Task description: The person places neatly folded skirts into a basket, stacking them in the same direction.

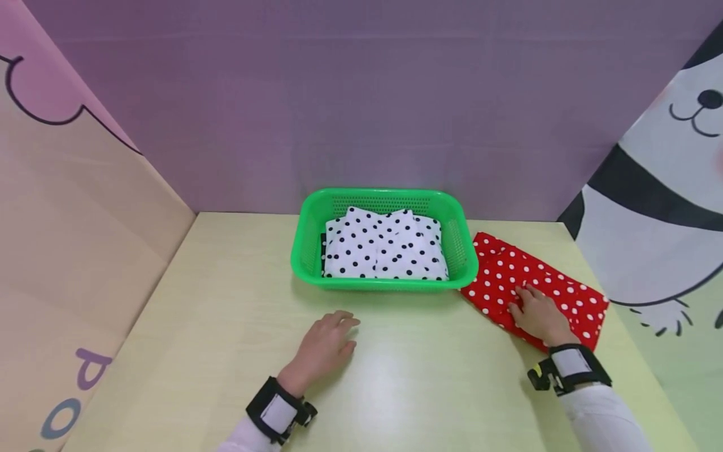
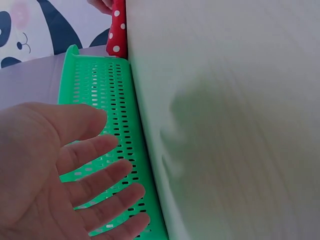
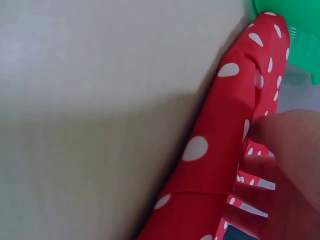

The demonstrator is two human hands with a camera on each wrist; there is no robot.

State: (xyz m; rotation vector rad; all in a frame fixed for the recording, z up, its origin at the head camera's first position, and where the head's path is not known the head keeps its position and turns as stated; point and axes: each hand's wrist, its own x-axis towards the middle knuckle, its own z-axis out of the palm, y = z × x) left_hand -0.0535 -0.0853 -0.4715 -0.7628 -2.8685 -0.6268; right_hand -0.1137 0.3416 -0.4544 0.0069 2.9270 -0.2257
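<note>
A folded red cloth with white dots [image 1: 497, 270] lies aslant on the table, right of a green plastic basket [image 1: 384, 284]. My right hand [image 1: 542, 317] rests on top of this cloth. In the right wrist view its thumb [image 3: 287, 132] and fingers touch the cloth without curling round it. Inside the basket sits a folded white cloth with black dots [image 1: 390, 248]. My left hand [image 1: 322, 345] hovers above the table in front of the basket, holding nothing. Its fingers [image 2: 110, 205] are spread and relaxed in the left wrist view.
A sliver of dark dotted fabric [image 1: 323, 251] shows at the white cloth's left edge in the basket. The pale wooden table [image 1: 214, 301] meets a purple wall [image 1: 361, 107] at the back. Printed panels flank it, with a panda [image 1: 666, 188] on the right.
</note>
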